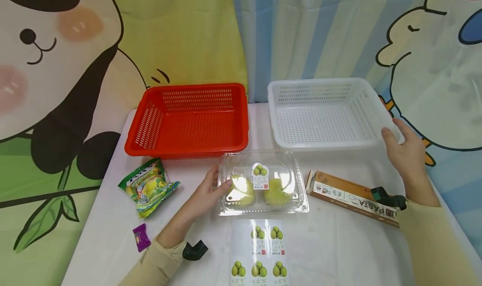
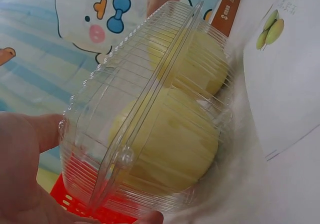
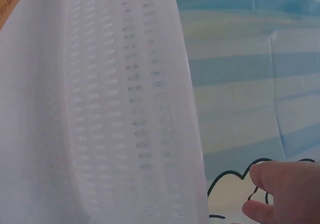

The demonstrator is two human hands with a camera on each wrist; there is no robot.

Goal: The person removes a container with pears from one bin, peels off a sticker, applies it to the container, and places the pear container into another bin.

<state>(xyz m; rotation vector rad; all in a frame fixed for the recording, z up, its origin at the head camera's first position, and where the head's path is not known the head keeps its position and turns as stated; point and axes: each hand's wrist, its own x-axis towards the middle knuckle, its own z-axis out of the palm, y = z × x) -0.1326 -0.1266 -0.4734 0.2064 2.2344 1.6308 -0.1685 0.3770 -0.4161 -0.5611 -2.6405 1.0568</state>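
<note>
A clear plastic clamshell box [image 1: 297,200] holds two pale yellow-green fruits [image 2: 170,139] and bears a fruit sticker [image 1: 260,177] on its lid. At its left side, my left hand [image 1: 205,194] grips the box, thumb over the lid's edge. My right hand [image 1: 408,154] is beside the right front corner of the white basket [image 1: 324,145], thumb and fingers apart. In the right wrist view, a gap separates those fingers [image 3: 262,176] from the basket's rim. Below the box lies a sheet of matching stickers [image 1: 260,252].
Left of the white basket stands a red basket [image 1: 188,154]. A green candy bag [image 1: 148,187] and a small purple packet [image 1: 141,237] lie at the left. A brown pasta box [image 1: 350,196] lies at the right, partly under my right wrist. Printed curtains [image 1: 180,34] hang behind.
</note>
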